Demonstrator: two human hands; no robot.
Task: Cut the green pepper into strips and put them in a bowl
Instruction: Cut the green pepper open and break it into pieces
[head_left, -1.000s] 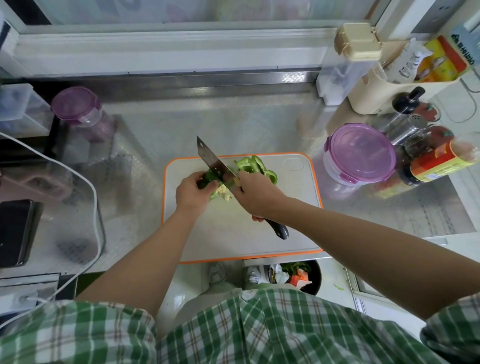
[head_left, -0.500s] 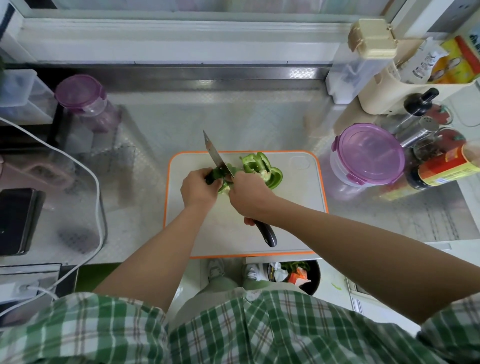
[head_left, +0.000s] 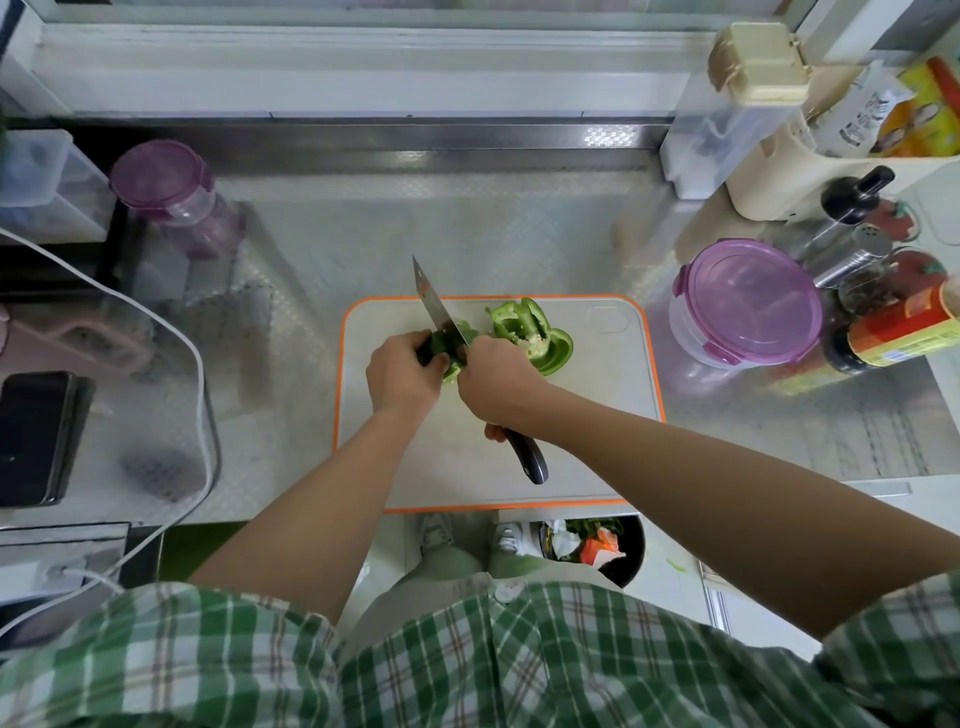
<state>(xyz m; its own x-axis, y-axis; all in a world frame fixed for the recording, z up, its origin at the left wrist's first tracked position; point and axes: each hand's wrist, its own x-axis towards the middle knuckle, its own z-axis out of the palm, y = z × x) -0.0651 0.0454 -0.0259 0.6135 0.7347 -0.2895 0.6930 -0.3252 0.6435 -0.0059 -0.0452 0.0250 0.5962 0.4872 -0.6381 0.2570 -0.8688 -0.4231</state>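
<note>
A white cutting board (head_left: 597, 415) with an orange rim lies on the steel counter. My left hand (head_left: 402, 376) grips a green pepper piece (head_left: 448, 349) near the board's far left part. My right hand (head_left: 498, 382) grips a knife (head_left: 434, 306) by its dark handle, and the blade points away from me and rests across that piece. A second pepper half (head_left: 535, 335) lies cut side up just to the right, showing pale seeds. No bowl is in sight apart from a lidded container.
A clear container with a purple lid (head_left: 748, 304) stands right of the board, with sauce bottles (head_left: 893, 332) and shakers beyond. A purple-lidded jar (head_left: 166, 192) sits at the back left. A phone (head_left: 36, 436) and white cable (head_left: 197, 364) lie left. A waste bin (head_left: 592, 545) sits below the counter edge.
The knife blade has turned more upright and shifted a little over the held pepper piece; both hands stay together on it. The camera view has drifted slightly.
</note>
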